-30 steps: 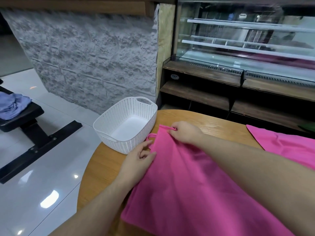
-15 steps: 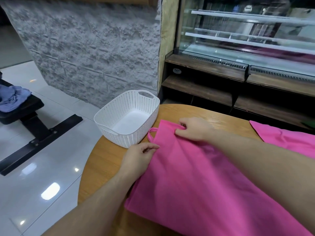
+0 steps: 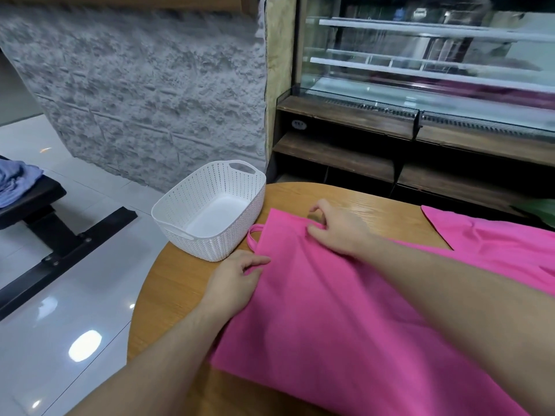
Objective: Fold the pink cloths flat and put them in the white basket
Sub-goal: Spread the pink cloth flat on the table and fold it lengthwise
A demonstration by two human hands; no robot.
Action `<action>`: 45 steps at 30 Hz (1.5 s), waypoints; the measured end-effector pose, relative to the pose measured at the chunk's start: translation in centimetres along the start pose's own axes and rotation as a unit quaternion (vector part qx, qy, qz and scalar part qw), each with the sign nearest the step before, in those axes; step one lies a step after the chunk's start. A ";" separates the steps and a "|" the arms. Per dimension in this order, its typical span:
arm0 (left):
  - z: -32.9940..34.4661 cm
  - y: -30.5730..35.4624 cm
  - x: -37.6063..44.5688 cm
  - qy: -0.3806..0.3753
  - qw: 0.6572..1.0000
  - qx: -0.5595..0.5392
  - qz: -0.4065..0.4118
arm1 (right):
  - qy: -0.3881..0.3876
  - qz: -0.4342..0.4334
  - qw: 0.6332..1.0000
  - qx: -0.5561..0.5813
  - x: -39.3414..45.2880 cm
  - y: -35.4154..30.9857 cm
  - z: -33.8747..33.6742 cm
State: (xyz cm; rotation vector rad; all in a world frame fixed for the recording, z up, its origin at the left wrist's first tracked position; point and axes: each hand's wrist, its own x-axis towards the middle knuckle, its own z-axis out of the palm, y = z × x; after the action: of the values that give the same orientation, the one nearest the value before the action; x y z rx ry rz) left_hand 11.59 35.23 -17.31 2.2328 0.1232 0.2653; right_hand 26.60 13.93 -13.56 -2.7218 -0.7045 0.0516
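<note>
Pink cloth (image 3: 330, 310) lies flat on the surface (image 3: 180, 295). My left hand (image 3: 232, 283) pinches its left edge; my right hand (image 3: 336, 229) pinches its far edge. White basket (image 3: 192, 202) just beside.

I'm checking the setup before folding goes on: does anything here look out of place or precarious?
The white basket sits at the round table's left edge, its near corner seemingly overhanging the floor. Otherwise nothing stands out.
</note>
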 end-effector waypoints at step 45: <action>4.3 7.4 -7.4 -0.118 0.898 0.392 0.157 | -0.060 0.142 0.983 -0.099 -23.1 -3.3 2.7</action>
State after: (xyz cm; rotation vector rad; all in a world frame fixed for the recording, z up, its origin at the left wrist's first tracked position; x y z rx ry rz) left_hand 5.40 26.00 -15.21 3.0729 -0.3269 0.1181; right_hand 4.46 6.44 -16.14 -3.0122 -0.3625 0.2269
